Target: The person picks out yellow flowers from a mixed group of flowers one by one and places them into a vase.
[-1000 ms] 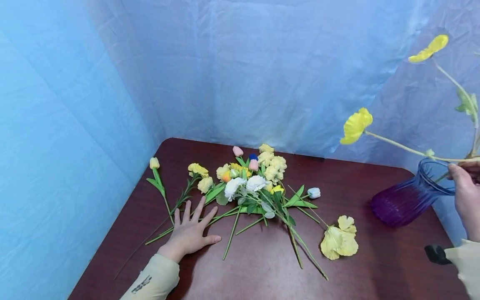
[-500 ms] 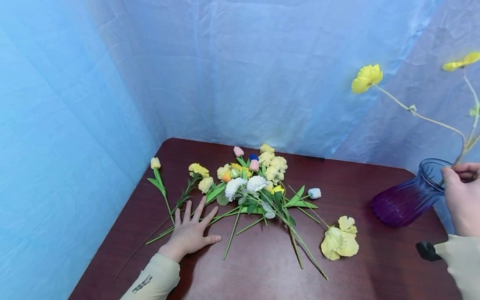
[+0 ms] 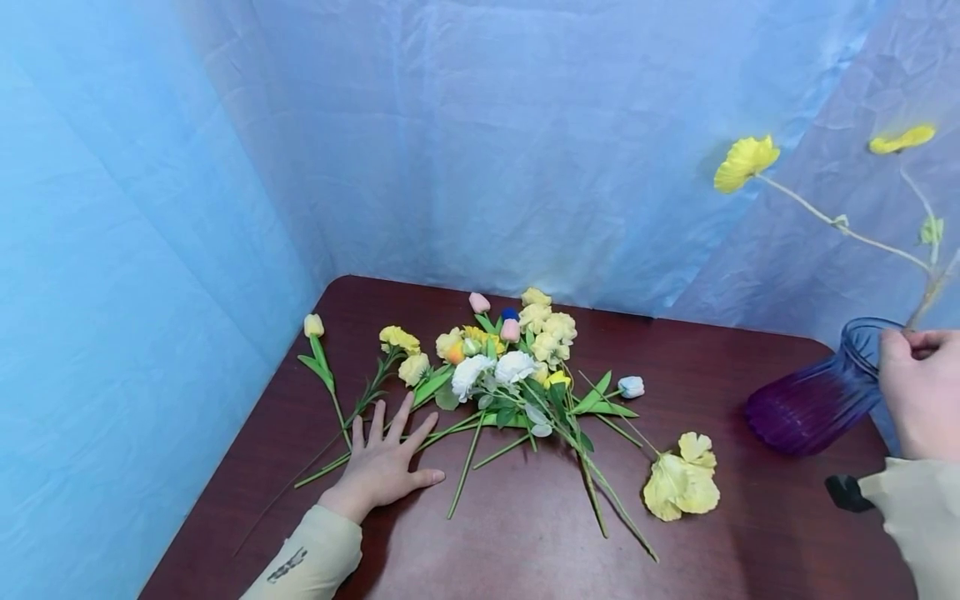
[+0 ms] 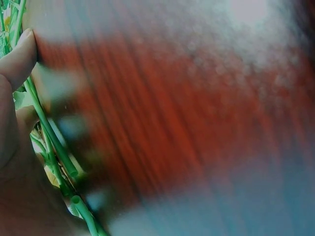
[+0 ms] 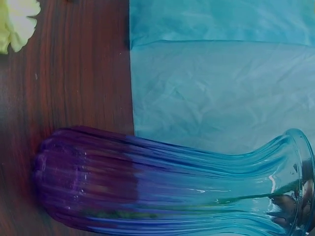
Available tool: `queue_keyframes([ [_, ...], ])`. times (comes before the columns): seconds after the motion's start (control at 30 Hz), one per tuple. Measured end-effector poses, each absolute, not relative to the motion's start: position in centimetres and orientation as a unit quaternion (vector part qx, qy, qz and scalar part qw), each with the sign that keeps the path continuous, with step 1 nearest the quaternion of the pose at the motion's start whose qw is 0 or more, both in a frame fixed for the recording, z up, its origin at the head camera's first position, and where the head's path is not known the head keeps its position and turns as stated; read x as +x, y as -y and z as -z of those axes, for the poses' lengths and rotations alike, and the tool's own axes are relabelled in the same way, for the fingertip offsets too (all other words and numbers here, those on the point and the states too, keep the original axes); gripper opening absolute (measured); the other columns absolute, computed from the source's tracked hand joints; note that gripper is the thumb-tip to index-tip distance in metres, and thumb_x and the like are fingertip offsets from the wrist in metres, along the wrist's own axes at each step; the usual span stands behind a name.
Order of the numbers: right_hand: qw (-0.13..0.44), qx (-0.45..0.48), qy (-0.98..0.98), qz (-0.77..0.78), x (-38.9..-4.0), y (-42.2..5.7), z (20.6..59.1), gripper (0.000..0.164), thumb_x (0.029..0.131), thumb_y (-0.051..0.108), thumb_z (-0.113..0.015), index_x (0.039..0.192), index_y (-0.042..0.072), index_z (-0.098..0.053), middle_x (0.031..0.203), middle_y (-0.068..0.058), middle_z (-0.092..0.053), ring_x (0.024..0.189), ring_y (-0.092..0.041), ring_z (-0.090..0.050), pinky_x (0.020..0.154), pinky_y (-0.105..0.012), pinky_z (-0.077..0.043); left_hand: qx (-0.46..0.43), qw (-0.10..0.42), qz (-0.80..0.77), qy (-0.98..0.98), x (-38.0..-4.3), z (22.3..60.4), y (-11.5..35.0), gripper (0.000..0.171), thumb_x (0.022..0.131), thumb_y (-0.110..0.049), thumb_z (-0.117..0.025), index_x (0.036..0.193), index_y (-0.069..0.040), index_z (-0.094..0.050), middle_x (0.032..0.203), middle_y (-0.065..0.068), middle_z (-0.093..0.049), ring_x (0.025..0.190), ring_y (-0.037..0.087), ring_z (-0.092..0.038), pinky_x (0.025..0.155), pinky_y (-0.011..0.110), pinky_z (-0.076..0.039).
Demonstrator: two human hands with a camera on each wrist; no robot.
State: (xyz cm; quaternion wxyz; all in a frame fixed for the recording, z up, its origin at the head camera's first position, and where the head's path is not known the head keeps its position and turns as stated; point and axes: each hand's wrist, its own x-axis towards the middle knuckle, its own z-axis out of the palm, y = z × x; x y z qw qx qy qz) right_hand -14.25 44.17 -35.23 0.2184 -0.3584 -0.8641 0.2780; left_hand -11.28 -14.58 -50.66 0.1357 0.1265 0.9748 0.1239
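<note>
At the right of the head view, my right hand (image 3: pixel 926 396) pinches the stem of a branching yellow flower (image 3: pixel 747 162) right at the mouth of a ribbed glass vase (image 3: pixel 813 404), blue above and purple below. The flower's two visible blooms rise above the hand; part of the branch runs out of view. In the right wrist view, the green stem (image 5: pixel 241 198) shows through the glass and reaches down inside the vase. My left hand (image 3: pixel 384 468) lies on the table, fingers spread, its fingertips by several green stems (image 4: pixel 51 132).
A loose pile of flowers, with white blooms (image 3: pixel 513 367), pink tulips (image 3: pixel 479 302) and pale yellow clusters (image 3: pixel 551 333), covers the table's middle (image 3: pixel 480 542). One large pale yellow bloom (image 3: pixel 681 483) lies nearer the vase. Blue cloth (image 3: pixel 525 150) hangs behind and to the left.
The yellow flower has swung from leaning left to more upright and moved down into the vase. My right hand has shifted slightly left with it. The left hand stays put.
</note>
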Motion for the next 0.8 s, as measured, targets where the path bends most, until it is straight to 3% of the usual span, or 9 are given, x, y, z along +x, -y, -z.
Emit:
queue_keyframes([
  [0.13, 0.210, -0.340, 0.883, -0.246, -14.1, -44.0, 35.3, 0.045, 0.104, 0.028, -0.037, 0.123, -0.010, -0.054, 0.091, -0.012, -0.050, 0.061, -0.004, -0.031, 0.057, -0.028, -0.029, 0.128, 0.136, -0.123, -0.975, -11.3, 50.7, 14.5, 0.086, 0.089, -0.068, -0.065, 0.161, -0.035, -0.034, 0.173, 0.008, -0.003, 0.154, 0.051, 0.001, 0.114, 0.077, 0.000],
  [0.33, 0.201, -0.330, 0.889, -0.246, -13.9, -43.9, 35.4, 0.049, 0.106, 0.025, -0.037, 0.134, -0.011, -0.054, 0.099, -0.021, -0.053, 0.061, -0.003, -0.031, 0.058, -0.028, -0.029, 0.128, 0.136, -0.120, -0.975, -11.3, 50.7, 14.5, 0.086, 0.088, -0.068, -0.065, 0.161, -0.036, -0.033, 0.173, 0.007, -0.002, 0.154, 0.051, 0.001, 0.114, 0.076, 0.000],
  [0.47, 0.220, -0.327, 0.883, -0.256, -13.5, -43.5, 35.2, 0.046, 0.102, 0.021, -0.035, 0.132, -0.009, -0.054, 0.093, -0.008, -0.049, 0.063, 0.000, -0.030, 0.059, -0.026, -0.029, 0.128, 0.136, -0.116, -0.976, -11.4, 50.7, 14.5, 0.087, 0.088, -0.068, -0.065, 0.161, -0.036, -0.032, 0.173, 0.007, -0.001, 0.154, 0.051, 0.001, 0.115, 0.076, 0.000],
  [0.57, 0.257, -0.318, 0.871, -0.273, -13.0, -42.8, 35.2, 0.037, 0.100, 0.021, -0.033, 0.121, 0.001, -0.057, 0.091, 0.012, -0.040, 0.066, 0.003, -0.029, 0.061, -0.024, -0.028, 0.129, 0.132, -0.108, -0.977, -11.5, 50.8, 14.5, 0.088, 0.088, -0.070, -0.065, 0.161, -0.036, -0.032, 0.173, 0.007, -0.002, 0.154, 0.051, 0.000, 0.115, 0.076, -0.001],
  [0.6, 0.278, -0.307, 0.867, -0.275, -12.9, -42.4, 35.2, 0.030, 0.101, 0.021, -0.034, 0.113, 0.009, -0.058, 0.091, 0.017, -0.038, 0.068, 0.005, -0.029, 0.063, -0.023, -0.027, 0.129, 0.130, -0.107, -0.977, -11.5, 50.8, 14.5, 0.088, 0.087, -0.070, -0.065, 0.161, -0.036, -0.032, 0.173, 0.007, -0.002, 0.154, 0.052, 0.000, 0.114, 0.077, -0.001],
  [0.63, 0.305, -0.287, 0.868, -0.267, -12.8, -42.0, 35.4, 0.028, 0.102, 0.021, -0.035, 0.111, 0.009, -0.058, 0.091, 0.019, -0.035, 0.070, 0.003, -0.031, 0.064, -0.024, -0.027, 0.129, 0.127, -0.105, -0.978, -11.5, 50.8, 14.5, 0.088, 0.087, -0.070, -0.065, 0.161, -0.036, -0.033, 0.173, 0.007, -0.002, 0.154, 0.052, -0.001, 0.114, 0.077, -0.002],
  [0.7, 0.363, -0.218, 0.874, -0.239, -12.6, -41.2, 35.6, 0.026, 0.104, 0.019, -0.038, 0.107, 0.006, -0.060, 0.089, 0.010, -0.045, 0.074, -0.010, -0.043, 0.070, -0.027, -0.030, 0.129, 0.125, -0.101, -0.979, -11.6, 50.8, 14.5, 0.088, 0.086, -0.071, -0.065, 0.161, -0.036, -0.034, 0.173, 0.007, -0.002, 0.154, 0.052, -0.002, 0.114, 0.077, -0.003],
  [0.73, 0.396, -0.175, 0.876, -0.213, -12.6, -40.8, 35.7, 0.030, 0.104, 0.017, -0.039, 0.110, -0.003, -0.061, 0.088, 0.002, -0.050, 0.076, -0.019, -0.047, 0.072, -0.032, -0.033, 0.129, 0.125, -0.100, -0.979, -11.6, 50.8, 14.5, 0.088, 0.086, -0.071, -0.066, 0.160, -0.036, -0.034, 0.173, 0.007, -0.002, 0.154, 0.052, -0.002, 0.114, 0.077, -0.003],
  [0.8, 0.433, -0.095, 0.880, -0.172, -12.6, -39.9, 35.9, 0.033, 0.105, 0.014, -0.041, 0.105, -0.010, -0.063, 0.089, -0.019, -0.056, 0.082, -0.039, -0.050, 0.079, -0.046, -0.038, 0.130, 0.124, -0.099, -0.979, -11.6, 50.7, 14.5, 0.087, 0.086, -0.071, -0.067, 0.160, -0.036, -0.036, 0.173, 0.007, -0.003, 0.154, 0.052, -0.003, 0.114, 0.078, -0.004],
])
